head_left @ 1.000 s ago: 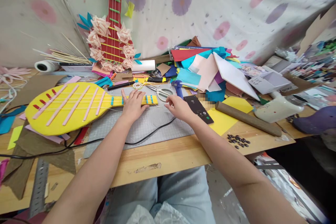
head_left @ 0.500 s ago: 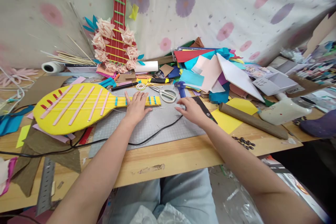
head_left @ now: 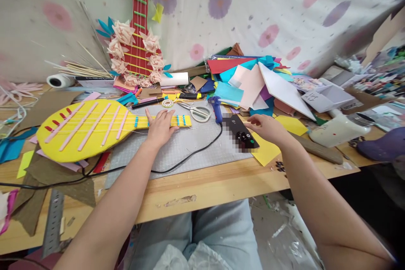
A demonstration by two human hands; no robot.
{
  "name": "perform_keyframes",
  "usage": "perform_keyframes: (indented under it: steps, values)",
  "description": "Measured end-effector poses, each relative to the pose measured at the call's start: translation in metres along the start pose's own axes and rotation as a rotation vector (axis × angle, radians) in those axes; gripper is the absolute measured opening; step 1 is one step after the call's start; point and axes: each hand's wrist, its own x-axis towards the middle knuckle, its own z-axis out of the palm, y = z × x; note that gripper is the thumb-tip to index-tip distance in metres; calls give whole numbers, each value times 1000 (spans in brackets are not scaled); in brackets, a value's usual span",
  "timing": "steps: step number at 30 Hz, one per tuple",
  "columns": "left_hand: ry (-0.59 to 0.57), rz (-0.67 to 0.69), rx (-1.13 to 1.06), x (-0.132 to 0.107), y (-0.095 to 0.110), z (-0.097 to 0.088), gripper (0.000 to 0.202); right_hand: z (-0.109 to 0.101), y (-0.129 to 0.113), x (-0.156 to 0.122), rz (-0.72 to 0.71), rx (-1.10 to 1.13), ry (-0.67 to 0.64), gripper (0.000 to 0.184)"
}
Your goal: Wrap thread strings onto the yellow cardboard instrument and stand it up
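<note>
My left hand [head_left: 160, 125] lies palm down, fingers spread, across the neck of a yellow cardboard lute [head_left: 77, 130]. The lute has pink strips, red pegs, blue bands and thin white strings, and lies flat with its round body to the left. Over the yellow paper [head_left: 264, 152] is my right hand [head_left: 268, 128], empty, its fingers loosely apart and pointing left. Just left of its fingertips lies a black phone-like slab [head_left: 238, 125], partly blurred. A blue glue gun [head_left: 216, 109] and scissors [head_left: 201, 113] lie between the hands, beyond the grey cutting mat [head_left: 190, 147].
A red lute with paper flowers [head_left: 136, 57] leans on the curtain. Coloured sheets [head_left: 240, 76] are piled at the back. A black cord [head_left: 186, 162] crosses the mat. To the right are a brown stick [head_left: 319, 149], a white bottle [head_left: 337, 133] and small dark beads [head_left: 280, 166].
My right hand has moved right, away from the glue gun and past the black slab, which now shows more fully. My left hand stays on the neck. The view has shifted slightly.
</note>
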Motion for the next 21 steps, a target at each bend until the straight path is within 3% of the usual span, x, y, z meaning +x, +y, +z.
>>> perform_keyframes:
  steps: [6,12,21]
  values:
    - [64,-64,38,0,-4,1,43,21,34,-1,-105,-105,65,71]
    - [48,-69,17,0,-5,2,44,30,70,-6,-145,-167,63,82]
    - [-56,-126,85,-1,0,-4,52,36,74,-10,-182,-207,31,81]
